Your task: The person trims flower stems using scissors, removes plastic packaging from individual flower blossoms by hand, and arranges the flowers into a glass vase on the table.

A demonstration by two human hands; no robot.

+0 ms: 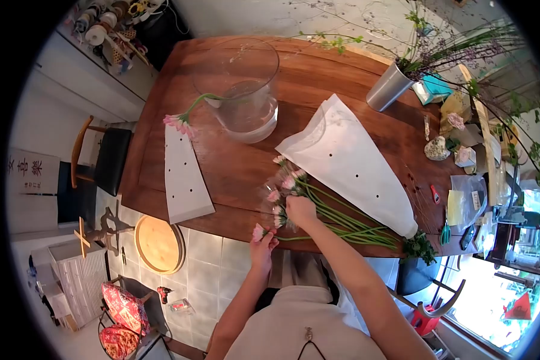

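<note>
At the table's front edge, my left hand (263, 247) pinches a pink flower (258, 232) just below its bloom, its green stem running right. My right hand (300, 211) is curled over the heads of several pink flowers (290, 181) lying in a bunch; its fingertips and what they grip are hidden. Clear plastic sleeves surround some blooms. The bunch's green stems (348, 223) fan out to the right. Just behind them lies a white paper-wrapped cone (348, 156) with dark holes, dark green leaves (420, 247) at its narrow end.
A glass vase (246, 114) holds some water; a pink flower (180, 124) hangs over its side above a flat white sleeve (185, 174). A silver vase (389, 87) with branches stands at the back right. Green scissors (445, 233) lie on the wooden table (234, 180).
</note>
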